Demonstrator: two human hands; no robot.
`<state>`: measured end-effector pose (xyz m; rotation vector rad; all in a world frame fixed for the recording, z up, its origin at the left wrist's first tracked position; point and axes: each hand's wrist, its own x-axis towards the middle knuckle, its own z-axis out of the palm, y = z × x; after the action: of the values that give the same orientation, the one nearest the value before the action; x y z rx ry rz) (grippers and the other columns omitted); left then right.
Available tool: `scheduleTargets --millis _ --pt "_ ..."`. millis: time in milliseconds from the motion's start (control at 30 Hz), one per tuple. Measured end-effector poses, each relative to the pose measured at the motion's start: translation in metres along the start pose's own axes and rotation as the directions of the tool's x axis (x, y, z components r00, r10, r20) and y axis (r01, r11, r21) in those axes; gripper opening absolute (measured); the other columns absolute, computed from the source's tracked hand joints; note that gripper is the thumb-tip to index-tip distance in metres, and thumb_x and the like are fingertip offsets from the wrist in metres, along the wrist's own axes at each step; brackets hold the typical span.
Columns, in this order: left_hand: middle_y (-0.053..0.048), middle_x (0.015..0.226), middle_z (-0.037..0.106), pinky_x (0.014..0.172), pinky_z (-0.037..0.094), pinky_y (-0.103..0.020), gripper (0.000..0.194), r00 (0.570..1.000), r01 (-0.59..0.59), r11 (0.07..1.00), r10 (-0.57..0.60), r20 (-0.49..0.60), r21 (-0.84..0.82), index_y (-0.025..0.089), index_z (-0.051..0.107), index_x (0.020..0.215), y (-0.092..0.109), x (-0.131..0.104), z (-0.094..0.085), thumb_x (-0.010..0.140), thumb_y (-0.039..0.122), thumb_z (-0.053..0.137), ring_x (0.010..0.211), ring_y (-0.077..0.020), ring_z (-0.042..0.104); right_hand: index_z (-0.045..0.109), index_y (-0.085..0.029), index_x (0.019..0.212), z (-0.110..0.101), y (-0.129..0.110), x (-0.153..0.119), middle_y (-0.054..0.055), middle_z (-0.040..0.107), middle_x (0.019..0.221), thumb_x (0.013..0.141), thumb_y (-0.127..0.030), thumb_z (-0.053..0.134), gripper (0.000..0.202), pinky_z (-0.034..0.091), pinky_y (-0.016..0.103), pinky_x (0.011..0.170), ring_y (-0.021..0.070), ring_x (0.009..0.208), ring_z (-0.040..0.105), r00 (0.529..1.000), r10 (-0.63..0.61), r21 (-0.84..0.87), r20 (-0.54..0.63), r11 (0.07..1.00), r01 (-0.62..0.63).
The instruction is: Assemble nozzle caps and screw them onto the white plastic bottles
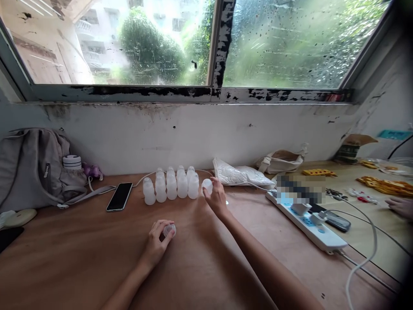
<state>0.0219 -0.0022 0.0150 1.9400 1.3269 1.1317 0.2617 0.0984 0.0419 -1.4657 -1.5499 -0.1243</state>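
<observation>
My left hand (pixel 157 242) rests low over the brown tabletop, thumb and fingers closed around a small translucent round cup (pixel 169 231). Farther forward, my right hand (pixel 217 197) has its fingers curved around a frosted white plastic piece (pixel 207 186), rounded in outline; its full shape is partly hidden. Just left of that piece stand several frosted white bottles (pixel 171 184), upright and close together in rows, with narrower rounded tops. A small pale disc (pixel 227 203) lies beside my right wrist.
A phone (pixel 119 196) and a grey backpack (pixel 32 168) are at left. A white plastic package (pixel 240 173) lies against the wall. At right are a power strip (pixel 306 221) with cords, yellow parts (pixel 385 186) and another person's hand (pixel 400 206).
</observation>
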Motion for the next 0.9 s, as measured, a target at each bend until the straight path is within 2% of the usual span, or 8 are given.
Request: scheduleTargets --millis 67,133,233,333,433,567,700,900 --pt "-0.006 0.093 0.058 0.075 0.042 -0.031 0.023 1.0 0.006 1.0 -0.006 0.006 -0.016 0.022 0.06 0.092 0.0 0.0 0.0 0.076 0.035 0.048 0.087 -0.0198 0.052 0.04 -0.014 0.114 -0.012 -0.006 -0.022 0.011 0.052 0.096 0.07 -0.029 0.054 0.048 0.042 0.036 0.075 0.0213 0.084 0.05 0.999 -0.004 0.144 0.036 0.99 -0.001" --pt "-0.006 0.094 0.058 0.075 0.042 -0.031 0.023 1.0 0.017 0.999 -0.017 0.004 -0.047 0.022 0.06 0.092 0.0 0.0 0.0 0.075 0.035 0.049 0.088 -0.0202 0.052 0.044 -0.016 0.11 -0.017 -0.012 -0.045 0.009 0.054 0.096 0.071 -0.029 0.054 0.042 0.043 0.034 0.073 0.0196 0.082 0.052 0.988 0.0 0.256 0.153 0.966 -0.039" --pt "-0.006 0.094 0.06 0.075 0.042 -0.029 0.023 0.999 0.048 0.994 -0.047 0.014 -0.097 0.022 0.061 0.091 -0.001 -0.001 0.0 0.074 0.035 0.051 0.087 -0.0199 0.054 0.046 -0.019 0.108 -0.017 -0.022 -0.075 0.006 0.056 0.097 0.072 -0.029 0.054 0.038 0.045 0.031 0.072 0.0178 0.081 0.054 0.923 -0.038 0.408 0.383 0.904 -0.132" --pt "-0.005 0.09 0.061 0.073 0.043 -0.028 0.023 0.992 0.118 0.972 -0.107 0.062 -0.206 0.021 0.06 0.089 -0.002 -0.002 0.001 0.073 0.036 0.052 0.082 -0.0186 0.056 0.046 -0.021 0.108 -0.015 -0.035 -0.092 0.003 0.058 0.095 0.069 -0.026 0.058 0.04 0.044 0.031 0.076 0.0189 0.086 0.054 0.857 -0.144 0.459 0.496 0.881 -0.118" --pt "-0.004 0.085 0.062 0.071 0.044 -0.026 0.024 0.979 0.202 0.895 -0.198 0.052 -0.398 0.018 0.058 0.087 -0.004 -0.002 0.003 0.071 0.036 0.055 0.081 -0.0174 0.057 0.044 -0.023 0.114 -0.018 -0.047 -0.1 0.005 0.055 0.103 0.07 -0.027 0.058 0.046 0.041 0.033 0.083 0.0208 0.095 0.051 0.823 -0.263 0.456 0.504 0.89 0.006" --pt "-0.004 0.085 0.062 0.071 0.044 -0.025 0.027 0.937 0.27 0.755 -0.349 -0.018 -0.597 0.017 0.055 0.09 -0.004 -0.001 0.002 0.072 0.038 0.055 0.08 -0.0155 0.057 0.032 -0.02 0.122 -0.023 -0.049 -0.106 0.008 0.053 0.103 0.072 -0.031 0.056 0.056 0.042 0.034 0.083 0.0204 0.094 0.051 0.854 -0.242 0.43 0.46 0.902 0.024" --pt "-0.004 0.087 0.061 0.072 0.045 -0.026 0.028 0.911 0.28 0.649 -0.412 -0.017 -0.707 0.017 0.054 0.089 -0.002 -0.001 0.001 0.073 0.039 0.054 0.079 -0.0143 0.057 0.045 -0.022 0.109 -0.028 -0.045 -0.103 0.007 0.052 0.097 0.073 -0.033 0.056 0.039 0.043 0.033 0.078 0.0202 0.089 0.052 0.857 -0.249 0.37 0.452 0.926 0.074" --pt "-0.003 0.086 0.061 0.068 0.047 -0.025 0.029 0.92 0.292 0.658 -0.392 0.016 -0.694 0.016 0.056 0.087 0.0 -0.003 0.002 0.07 0.04 0.056 0.076 -0.0139 0.057 0.05 -0.024 0.11 -0.039 -0.049 -0.096 0.007 0.052 0.097 0.073 -0.031 0.056 0.037 0.044 0.032 0.079 0.0199 0.09 0.051 0.86 -0.308 0.397 0.407 0.908 0.137"
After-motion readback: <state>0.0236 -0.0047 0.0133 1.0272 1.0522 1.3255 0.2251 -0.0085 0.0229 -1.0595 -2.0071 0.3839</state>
